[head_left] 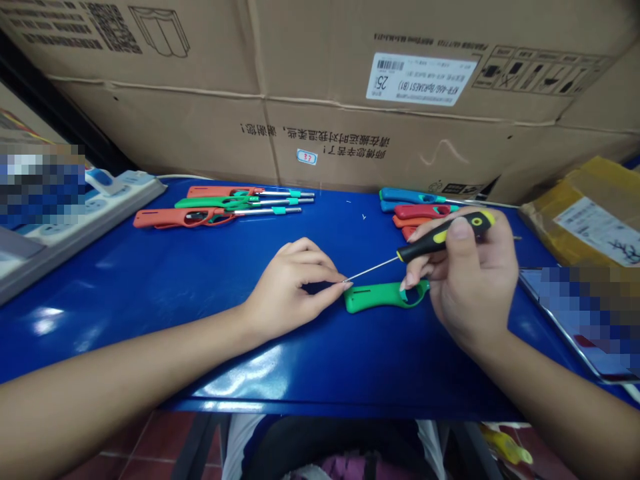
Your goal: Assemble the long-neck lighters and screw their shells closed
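A green lighter handle [380, 295] lies on the blue table [200, 280] between my hands. My right hand [470, 280] is closed round a black and yellow screwdriver [440, 240], and its thin shaft slants down to the left. My left hand [295, 283] pinches thumb and fingers together at the shaft's tip, right by the left end of the green handle. Whatever small thing sits in that pinch is too small to make out.
Three long-nosed lighters [220, 203], orange and green, lie at the back left. A pile of blue, red and orange lighters [415, 207] sits at the back right. Cardboard boxes [320, 87] wall off the rear. A white power strip [85, 200] lies left, a yellow parcel [590, 213] right.
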Available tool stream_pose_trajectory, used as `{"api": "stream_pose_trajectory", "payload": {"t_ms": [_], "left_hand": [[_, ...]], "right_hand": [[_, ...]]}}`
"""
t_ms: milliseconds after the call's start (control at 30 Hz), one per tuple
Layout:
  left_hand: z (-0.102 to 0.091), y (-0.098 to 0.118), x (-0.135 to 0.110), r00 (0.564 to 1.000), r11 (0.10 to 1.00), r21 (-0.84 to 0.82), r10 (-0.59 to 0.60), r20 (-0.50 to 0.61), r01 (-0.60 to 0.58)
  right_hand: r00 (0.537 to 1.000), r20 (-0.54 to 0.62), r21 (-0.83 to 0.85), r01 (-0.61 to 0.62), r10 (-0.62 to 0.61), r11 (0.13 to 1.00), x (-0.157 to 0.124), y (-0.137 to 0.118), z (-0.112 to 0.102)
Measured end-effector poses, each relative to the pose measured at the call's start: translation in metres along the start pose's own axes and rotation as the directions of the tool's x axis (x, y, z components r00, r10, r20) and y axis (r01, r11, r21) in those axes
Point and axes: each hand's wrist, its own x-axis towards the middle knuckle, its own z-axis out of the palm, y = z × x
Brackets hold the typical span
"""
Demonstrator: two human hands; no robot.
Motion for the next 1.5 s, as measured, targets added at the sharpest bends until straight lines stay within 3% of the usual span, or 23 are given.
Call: {"api": "stream_pose_trajectory", "payload": {"t_ms": [167,367,600,1500], "left_hand": [[0.003,0.000,-0.001,0.999,1.000,0.000,-0.004,0.046,0.004],[0.006,0.001,0.000,0.975,0.999,0.028,-0.025,0.219,0.019],[0.009,-0.002,0.000,0.954,0.998,0.056,-0.023,0.300,0.007],[0.013,-0.003,-0.001,0.948,0.999,0.050,-0.031,0.316,0.016]], "right_hand": [[0.995,0.085,0.014,0.045,-0.046,0.999,-0.002,-0.003,0.001],[0.978,0.089,-0.052,0.195,-0.190,0.979,0.000,-0.012,0.001],[0.965,0.165,-0.092,0.219,-0.202,0.971,-0.004,-0.013,0.001],[0.950,0.243,-0.085,0.224,-0.198,0.971,-0.010,-0.009,0.003]]}}
